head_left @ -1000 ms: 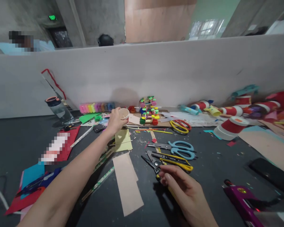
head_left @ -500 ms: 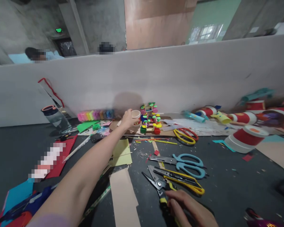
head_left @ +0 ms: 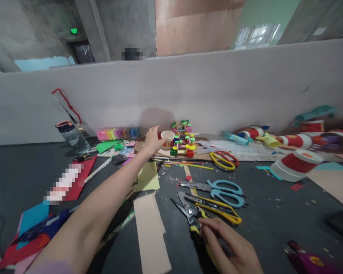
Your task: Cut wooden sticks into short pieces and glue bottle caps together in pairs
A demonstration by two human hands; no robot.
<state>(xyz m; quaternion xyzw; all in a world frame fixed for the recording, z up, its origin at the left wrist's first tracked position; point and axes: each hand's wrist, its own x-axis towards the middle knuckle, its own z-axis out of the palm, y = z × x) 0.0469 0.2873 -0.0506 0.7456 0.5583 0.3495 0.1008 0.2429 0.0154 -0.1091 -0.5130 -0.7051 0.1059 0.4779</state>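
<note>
My left hand reaches far forward to the back of the table, its fingers loosely apart. Just right of it stands a small paper cup with a white rim; the thumb is close to its side, and contact is hard to make out. At the front, my right hand has thumb and forefinger drawn together at the yellow-and-black handles of a pair of snips, whose blades are open. A yellow utility knife and blue-handled scissors lie just beyond. Colourful small wheeled models stand beside the cup.
A white partition runs along the back. Left are a water bottle, colourful clay packs and red card. Cut cardboard lies in the middle. Red-and-white cups and yellow-and-red scissors are right.
My left hand has drawn back slightly to the left of the paper cup, leaving more of the cup visible. The right hand stays by the snips. The view has shifted a little.
</note>
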